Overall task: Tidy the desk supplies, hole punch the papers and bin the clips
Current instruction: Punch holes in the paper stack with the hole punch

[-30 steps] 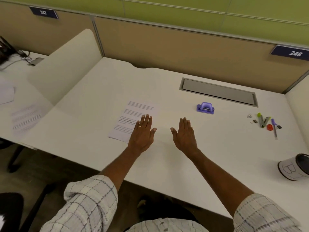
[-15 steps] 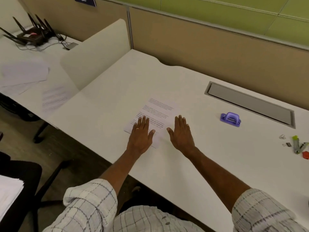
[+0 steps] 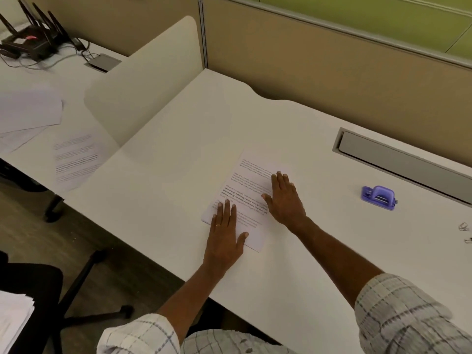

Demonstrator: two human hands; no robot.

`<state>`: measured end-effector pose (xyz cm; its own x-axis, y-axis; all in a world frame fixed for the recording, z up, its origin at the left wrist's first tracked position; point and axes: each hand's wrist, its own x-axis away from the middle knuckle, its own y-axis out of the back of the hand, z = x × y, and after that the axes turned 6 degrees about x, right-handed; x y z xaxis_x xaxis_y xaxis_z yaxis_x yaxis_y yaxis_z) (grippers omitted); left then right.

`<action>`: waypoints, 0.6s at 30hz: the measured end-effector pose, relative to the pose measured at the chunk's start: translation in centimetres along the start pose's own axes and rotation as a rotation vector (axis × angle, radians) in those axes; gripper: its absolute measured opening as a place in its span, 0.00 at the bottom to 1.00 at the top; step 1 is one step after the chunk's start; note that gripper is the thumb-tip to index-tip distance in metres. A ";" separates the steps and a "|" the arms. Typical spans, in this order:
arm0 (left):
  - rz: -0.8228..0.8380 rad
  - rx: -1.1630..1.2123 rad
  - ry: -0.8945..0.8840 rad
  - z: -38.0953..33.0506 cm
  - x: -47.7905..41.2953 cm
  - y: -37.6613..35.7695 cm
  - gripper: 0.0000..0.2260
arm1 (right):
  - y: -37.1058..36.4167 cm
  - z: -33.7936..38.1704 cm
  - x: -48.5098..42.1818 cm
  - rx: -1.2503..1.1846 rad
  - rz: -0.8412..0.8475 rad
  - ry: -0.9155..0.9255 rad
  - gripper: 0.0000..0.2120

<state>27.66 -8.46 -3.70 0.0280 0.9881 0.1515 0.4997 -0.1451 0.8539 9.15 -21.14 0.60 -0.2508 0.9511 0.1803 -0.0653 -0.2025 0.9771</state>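
A printed sheet of paper [image 3: 251, 183] lies flat on the white desk [image 3: 178, 154]. My left hand [image 3: 224, 235] rests palm down on the sheet's near corner, fingers spread. My right hand [image 3: 284, 198] lies flat on the sheet's right side. Neither hand grips anything. A purple hole punch [image 3: 378, 197] sits on the desk to the right of my right hand, well apart from it. Two small metal clips [image 3: 463, 227] show at the right edge of the view.
A grey cable hatch [image 3: 398, 159] is set into the desk behind the punch. A low divider [image 3: 143, 80] separates a neighbouring desk with loose papers [image 3: 74, 159] and a black router [image 3: 30, 39]. A black chair base [image 3: 84, 284] stands below left.
The view has swung left, so the pens and the cup have left the frame. Both hands have moved onto the sheet; the right hand slid left from bare desk onto it.
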 end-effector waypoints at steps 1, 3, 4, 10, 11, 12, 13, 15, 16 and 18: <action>0.007 0.006 -0.004 0.1 -0.2 -0.1 0.38 | 0.1 -0.2 -0.8 0.029 0.009 0.014 0.34; 0.021 0.019 -0.006 0.3 -0.5 -0.3 0.37 | 0.4 -0.6 -2.5 0.067 0.031 0.034 0.33; 0.026 0.020 -0.006 0.4 -0.6 -0.4 0.37 | 0.5 -0.8 -3.3 0.072 0.042 0.036 0.33; 0.042 0.051 0.018 0.8 -1.2 -0.9 0.36 | 1.6 -1.7 -8.1 0.038 0.059 0.006 0.32; 0.043 0.053 0.016 0.8 -1.2 -0.9 0.36 | 1.8 -1.7 -8.8 0.039 0.064 0.001 0.32; 0.041 0.059 0.016 0.8 -1.1 -0.9 0.36 | 1.9 -1.7 -9.5 0.037 0.068 -0.009 0.31; 0.038 0.064 0.019 0.8 -1.1 -0.9 0.36 | 2.1 -1.7 -10.1 0.038 0.071 -0.023 0.30; 0.038 0.057 0.021 0.7 -1.2 -1.0 0.35 | 2.3 -1.6 -11.2 0.071 0.065 -0.047 0.27; 0.041 0.049 0.021 0.7 -1.2 -1.0 0.35 | 2.3 -1.7 -11.8 0.079 0.065 -0.059 0.26; 0.048 0.047 0.022 0.8 -1.1 -1.0 0.35 | 2.7 -1.8 -13.0 0.031 0.096 -0.098 0.23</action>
<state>27.80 -9.37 -5.14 0.0345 0.9786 0.2029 0.5380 -0.1893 0.8214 10.54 -34.51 0.70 -0.1584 0.9463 0.2816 -0.0153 -0.2876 0.9576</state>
